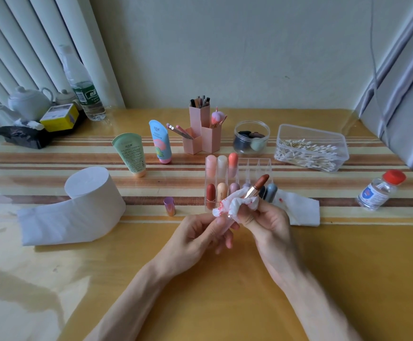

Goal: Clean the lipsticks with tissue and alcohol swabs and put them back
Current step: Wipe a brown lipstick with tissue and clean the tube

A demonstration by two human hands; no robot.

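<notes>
lipsticks [221,166] stand capped in a clear acrylic organiser [254,166] at the middle of the striped table: three in the back row, and dark red, peach, mauve and grey-blue ones in front, with some partly hidden. the back-right compartments hold nothing. behind it, a pink hexagonal holder [210,141] carries brushes and pencils, a round clear jar [251,123] holds makeup sponges, and a lidless plastic box [308,131] is filled with cotton swabs [306,156]. a red-capped alcohol bottle [379,190] stands far right.

the open lipstick [259,183] is held just in front of the organiser, tilted up to the right, with a brown-red bullet and a shiny gold collar. its lilac cap [169,206] stands alone near the tissue roll [90,200].

the left hand [198,238] pinches the lipstick's base in its fingertips. the right hand [269,225] has its fingers curled round a crumpled, red-stained tissue [235,204] wrapped about the collar. a folded tissue [299,210] with a red spot lies beside it.
</notes>
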